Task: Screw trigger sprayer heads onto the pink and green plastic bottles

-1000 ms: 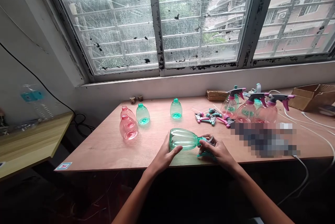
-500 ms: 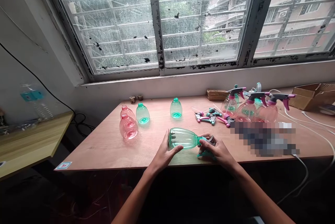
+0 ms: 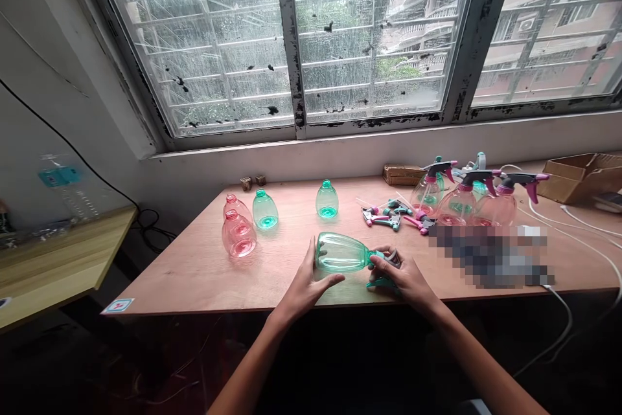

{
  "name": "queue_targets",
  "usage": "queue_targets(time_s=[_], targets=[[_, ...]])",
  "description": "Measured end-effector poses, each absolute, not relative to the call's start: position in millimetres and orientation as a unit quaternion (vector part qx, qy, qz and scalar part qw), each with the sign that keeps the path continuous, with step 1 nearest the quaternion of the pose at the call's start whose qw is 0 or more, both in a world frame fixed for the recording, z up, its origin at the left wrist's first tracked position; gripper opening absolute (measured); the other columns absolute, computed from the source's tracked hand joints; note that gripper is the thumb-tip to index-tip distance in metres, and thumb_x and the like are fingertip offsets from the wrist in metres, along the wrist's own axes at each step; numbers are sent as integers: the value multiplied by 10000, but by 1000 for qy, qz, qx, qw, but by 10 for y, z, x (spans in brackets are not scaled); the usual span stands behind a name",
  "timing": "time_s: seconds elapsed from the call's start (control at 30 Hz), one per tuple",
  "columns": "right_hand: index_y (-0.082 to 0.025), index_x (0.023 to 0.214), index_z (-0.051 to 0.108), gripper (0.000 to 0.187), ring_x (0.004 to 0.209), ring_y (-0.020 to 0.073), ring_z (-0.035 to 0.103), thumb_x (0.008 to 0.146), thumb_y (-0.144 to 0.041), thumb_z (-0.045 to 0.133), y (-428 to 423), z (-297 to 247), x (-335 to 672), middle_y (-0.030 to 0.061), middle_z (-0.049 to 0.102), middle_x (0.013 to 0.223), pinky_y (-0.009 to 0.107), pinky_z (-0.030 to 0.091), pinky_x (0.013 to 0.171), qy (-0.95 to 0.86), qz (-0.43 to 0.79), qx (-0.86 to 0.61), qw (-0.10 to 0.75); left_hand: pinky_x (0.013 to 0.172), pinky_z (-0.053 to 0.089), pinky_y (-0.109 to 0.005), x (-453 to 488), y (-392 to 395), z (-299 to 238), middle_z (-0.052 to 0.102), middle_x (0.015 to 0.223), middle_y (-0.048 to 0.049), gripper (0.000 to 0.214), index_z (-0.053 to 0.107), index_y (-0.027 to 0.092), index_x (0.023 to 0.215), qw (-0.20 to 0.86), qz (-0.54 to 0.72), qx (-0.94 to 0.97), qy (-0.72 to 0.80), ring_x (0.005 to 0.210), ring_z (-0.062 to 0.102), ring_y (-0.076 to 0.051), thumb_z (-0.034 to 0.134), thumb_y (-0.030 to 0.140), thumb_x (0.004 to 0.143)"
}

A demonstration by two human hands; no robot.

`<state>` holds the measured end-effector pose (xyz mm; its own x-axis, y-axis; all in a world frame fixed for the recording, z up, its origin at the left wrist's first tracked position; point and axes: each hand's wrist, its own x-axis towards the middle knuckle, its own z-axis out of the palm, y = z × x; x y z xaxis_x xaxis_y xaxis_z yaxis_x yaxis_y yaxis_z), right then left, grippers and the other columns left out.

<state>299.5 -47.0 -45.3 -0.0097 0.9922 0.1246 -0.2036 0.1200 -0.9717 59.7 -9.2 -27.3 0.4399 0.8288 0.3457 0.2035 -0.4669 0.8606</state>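
A clear green spray bottle [image 3: 343, 253] lies sideways between my hands, above the table's front edge. Around its base is my left hand [image 3: 311, 279], palm at the bottom end, fingers behind the plastic and thumb just along the lower side. My right hand [image 3: 401, 276] is closed at the neck on the spray head, which is grey and green; the fingers partly hide it. The green trigger [image 3: 381, 283] points down below the right hand. Behind stands another green bottle [image 3: 327, 200] without a head.
Left on the table [image 3: 184, 272] stand two headless pink bottles [image 3: 239, 234] and a green one [image 3: 265, 210]. Loose spray heads [image 3: 383, 215] lie right of centre, near bottles with heads [image 3: 457, 201]. A blurred patch [image 3: 490, 256], cables and a cardboard box [image 3: 578, 179] are farther right.
The bottle's body has tipped up slightly and shifted a little right. My left thumb has slid off its front to the lower edge. My right hand stays at the neck.
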Motion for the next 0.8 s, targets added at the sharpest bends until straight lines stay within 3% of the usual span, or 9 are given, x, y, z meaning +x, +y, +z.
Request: queue_targets(time_s=[0.1,0.17,0.37,0.47,0.6,0.8], targets=[[-181,1002,574,391,648,200,691,810,-463,764,-474,-455,2999,22,691,705,362,627,627,-488,526,-407,566,1133,352,-477,599,-103,-242,545,1369,-142,581,489,194,1399,373,402,763,341,1315,475,-311,634,442,894],[-188,1018,566,403,656,203,690,805,-462,770,-472,-458,3001,17,690,708,370,631,622,-474,535,-407,568,1136,346,-479,600,-103,-248,544,1369,-143,535,520,192,1372,355,402,770,346,1309,476,-310,618,438,906],[-193,1025,561,430,666,207,690,781,-463,791,-458,-467,2995,16,686,713,373,634,612,-448,540,-411,582,1198,240,-521,596,-68,-343,305,1584,-130,908,159,264,1558,384,395,767,327,1434,334,-325,711,366,846],[-194,1017,575,435,665,212,691,766,-470,798,-465,-460,2998,11,684,713,387,634,621,-461,542,-402,577,1202,241,-512,599,-71,-321,324,1570,-142,925,189,235,1551,407,400,751,330,1440,318,-331,737,385,822],[-192,987,599,428,648,209,688,761,-501,790,-472,-448,3014,16,694,712,353,616,596,-472,530,-411,571,1145,350,-491,597,-90,-270,491,1427,-155,671,376,194,1477,402,399,757,327,1321,473,-313,631,425,901],[-176,980,588,446,649,227,701,772,-525,771,-437,-464,3027,48,720,708,355,589,631,-483,502,-421,580,1135,362,-492,580,-81,-340,329,1564,-122,954,62,326,1565,401,391,760,330,1359,451,-301,700,377,857]])
